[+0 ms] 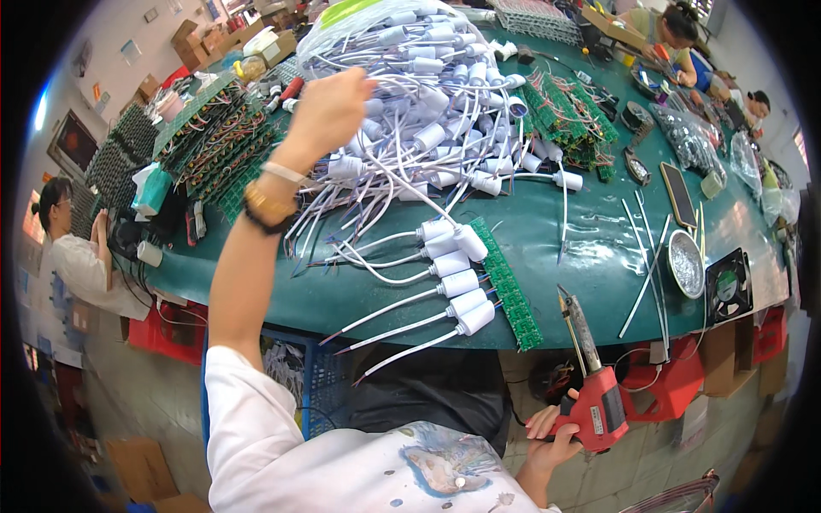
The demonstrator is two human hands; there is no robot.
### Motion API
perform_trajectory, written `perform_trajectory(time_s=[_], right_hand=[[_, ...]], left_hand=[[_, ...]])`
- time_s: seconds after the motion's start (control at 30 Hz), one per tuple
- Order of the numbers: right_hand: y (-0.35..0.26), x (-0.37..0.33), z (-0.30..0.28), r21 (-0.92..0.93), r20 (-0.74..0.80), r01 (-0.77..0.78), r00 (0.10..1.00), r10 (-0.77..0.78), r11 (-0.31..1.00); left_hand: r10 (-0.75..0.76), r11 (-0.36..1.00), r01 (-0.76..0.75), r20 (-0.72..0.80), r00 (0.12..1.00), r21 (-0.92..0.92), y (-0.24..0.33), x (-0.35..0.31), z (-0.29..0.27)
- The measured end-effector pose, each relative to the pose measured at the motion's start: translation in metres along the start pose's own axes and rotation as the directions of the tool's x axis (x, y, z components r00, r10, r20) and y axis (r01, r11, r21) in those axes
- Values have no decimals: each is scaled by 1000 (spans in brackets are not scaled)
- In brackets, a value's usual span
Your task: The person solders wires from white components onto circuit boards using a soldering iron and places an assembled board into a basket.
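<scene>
My left hand [329, 111] is raised over the left side of a large pile of white cylindrical plugs with white cables [428, 137]. Its fingers are closed; what they hold, if anything, is hidden. Down at the table's front edge, my right hand [556, 436] grips a red soldering gun [596, 410], its metal tip pointing up toward the table. Between the hands lies a row of several white plugs [457, 282], cables trailing left. Their right ends touch or lie close to a narrow green circuit board strip [510, 295]. One plug [470, 243] rests across the row's far end.
Stacks of green circuit boards [214, 141] stand left of the pile, with more boards [569, 120] at its right. Farther right lie a phone [677, 195], thin white rods [650, 265], a metal bowl [686, 263] and a black fan [729, 286]. Other people sit around the table.
</scene>
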State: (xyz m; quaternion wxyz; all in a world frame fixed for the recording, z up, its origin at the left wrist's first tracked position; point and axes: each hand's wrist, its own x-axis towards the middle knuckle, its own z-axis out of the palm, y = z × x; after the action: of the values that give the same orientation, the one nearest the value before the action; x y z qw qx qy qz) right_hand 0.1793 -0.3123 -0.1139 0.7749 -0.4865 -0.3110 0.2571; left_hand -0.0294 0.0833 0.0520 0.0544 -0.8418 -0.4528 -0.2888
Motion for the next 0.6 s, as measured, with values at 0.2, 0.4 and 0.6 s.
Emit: perform_trajectory(time_s=[0.2,0.4,0.6], right_hand=[[2,3,1,63,-77,-109,991,113,992],[5,5,3,51,26,-85,996,84,995],[2,1,7,39,40,-93,995,92,995]], left_hand=[[-53,990,77,190,980,-122,-25,-104,-36],[-101,974,4,417,903,227,-4,-168,-39],[36,997,-42,82,996,66,60,-174,-25]])
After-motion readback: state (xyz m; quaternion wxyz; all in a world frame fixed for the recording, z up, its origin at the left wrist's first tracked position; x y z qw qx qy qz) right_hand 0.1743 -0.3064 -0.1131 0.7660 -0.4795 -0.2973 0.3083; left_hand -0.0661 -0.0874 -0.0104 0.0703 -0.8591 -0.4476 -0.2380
